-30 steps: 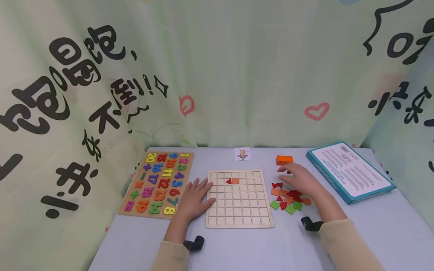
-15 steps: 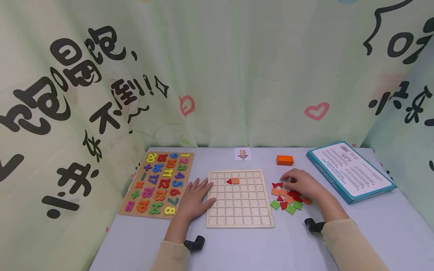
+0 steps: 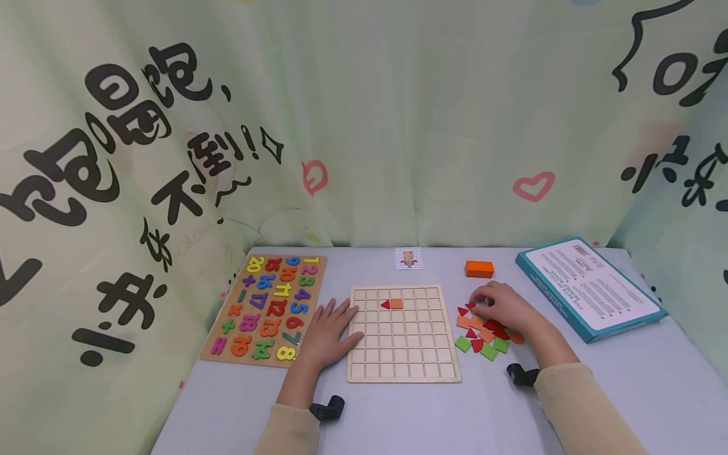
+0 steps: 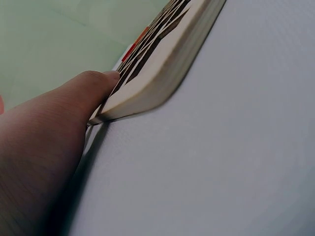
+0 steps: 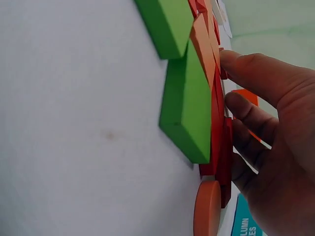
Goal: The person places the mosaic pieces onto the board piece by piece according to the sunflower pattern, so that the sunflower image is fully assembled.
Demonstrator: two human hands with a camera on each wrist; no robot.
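Note:
My left hand [image 3: 325, 336] lies with spread fingers over the left edge of a wooden grid board [image 3: 418, 363]; in the left wrist view its thumb [image 4: 98, 83] is on the board's rim. One red triangle [image 3: 385, 304] and an orange square [image 3: 396, 303] sit side by side in the board's upper cells. To the right, my right hand [image 3: 503, 308] bends over a loose pile, thumb and fingertips pinching a small red triangle [image 3: 470, 306]. Green blocks [image 5: 187, 108] and an orange disc [image 5: 207, 209] lie beneath that hand in the right wrist view.
A number board [image 3: 224, 344] with coloured digits lies left of the grid board, partly behind the left hand. A small pattern card [image 3: 408, 258] is at the back. An orange block [image 3: 479, 269] and a teal box [image 3: 591, 287] stand to the right.
My right hand has come down and back from near the orange block to the pile, and its fingers have closed at a red triangle, which has shifted slightly. The left hand stays put.

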